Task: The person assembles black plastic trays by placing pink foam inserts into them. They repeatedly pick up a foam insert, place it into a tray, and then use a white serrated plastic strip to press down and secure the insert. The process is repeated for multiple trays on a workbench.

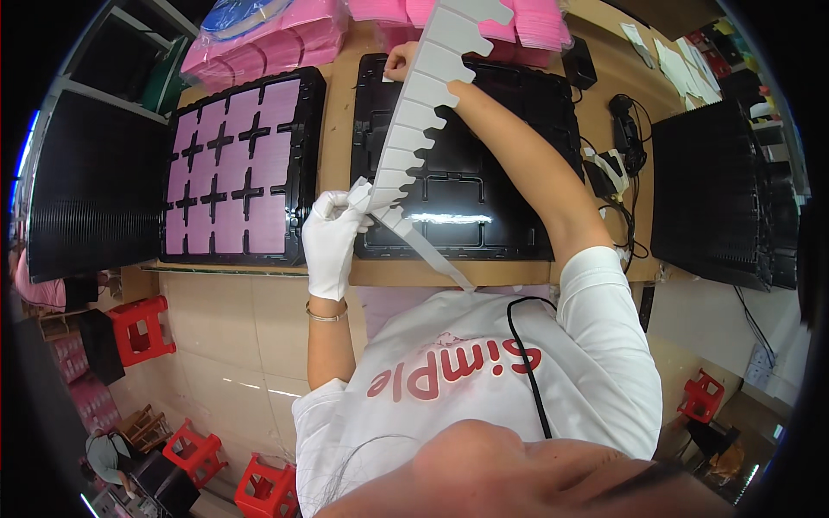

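Strip (413,112), white, tab-edged, runs from the top centre of the frame down to centre-left, crossing in front of a black tray (509,207); narrower tail (436,259) trails to the shirt front. Left hand (328,237), white glove, centre-left: fingers together, clamped on the strip near its lower bend. Right hand (400,62), bare, top centre, partly behind the strip: fingertips bent down at the tray's upper-left corner, at a small white piece (388,79); pinching or pressing, can't tell. Second tray (306,155) with pink pads (233,164) sits left of the gloved hand; pink bundles (268,60) upper left.

Handling, my read: strip likely very light, thin, bendy like paper or film; long span should sway and curl, and narrow tabs could crease or tear if yanked. Faces look smooth, maybe slick under a glove. Best hold: flat pinch across the continuous band, near the bend, off the tabs. Small piece: fingertip grip by one edge. Tray looks like thin glossy plastic, rigid enough; take it by the rim.
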`<state>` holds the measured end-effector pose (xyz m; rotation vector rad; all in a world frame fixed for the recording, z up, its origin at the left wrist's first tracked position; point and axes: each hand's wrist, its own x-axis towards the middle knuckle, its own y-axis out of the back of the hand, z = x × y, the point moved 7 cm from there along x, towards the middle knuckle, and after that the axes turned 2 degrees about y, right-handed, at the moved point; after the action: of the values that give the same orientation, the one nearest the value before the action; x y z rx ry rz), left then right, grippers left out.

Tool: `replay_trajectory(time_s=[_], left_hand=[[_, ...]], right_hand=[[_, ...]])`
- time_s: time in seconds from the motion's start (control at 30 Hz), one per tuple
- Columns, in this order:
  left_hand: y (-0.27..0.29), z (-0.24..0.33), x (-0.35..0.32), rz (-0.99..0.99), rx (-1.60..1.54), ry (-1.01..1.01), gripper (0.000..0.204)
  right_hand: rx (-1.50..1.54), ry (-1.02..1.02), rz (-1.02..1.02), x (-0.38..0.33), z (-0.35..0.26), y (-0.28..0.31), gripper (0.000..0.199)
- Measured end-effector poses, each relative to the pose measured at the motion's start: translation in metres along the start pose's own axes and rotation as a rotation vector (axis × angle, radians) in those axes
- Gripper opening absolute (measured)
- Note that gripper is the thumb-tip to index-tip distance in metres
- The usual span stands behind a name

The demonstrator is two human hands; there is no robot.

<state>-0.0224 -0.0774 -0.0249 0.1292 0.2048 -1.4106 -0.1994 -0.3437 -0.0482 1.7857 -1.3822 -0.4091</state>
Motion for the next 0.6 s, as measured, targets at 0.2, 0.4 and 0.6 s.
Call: replay_trajectory(time_s=[0.2,0.4,0.6], left_hand=[[-0.007,-0.002,0.004,-0.102,0.013,0.004,0.006],[-0.009,-0.004,0.006,-0.103,0.02,0.008,0.009],[-0.002,-0.004,0.006,-0.037,-0.006,0.011,0.004]], right_hand=[[-0.147,0.063,-0.165,0.01,-0.008,0.002,0.014],[-0.206,0.043,-0.112,0.009,-0.012,0.009,0.017],[0.067,0.09,-0.179,-0.05,-0.064,0.048,0.014]])
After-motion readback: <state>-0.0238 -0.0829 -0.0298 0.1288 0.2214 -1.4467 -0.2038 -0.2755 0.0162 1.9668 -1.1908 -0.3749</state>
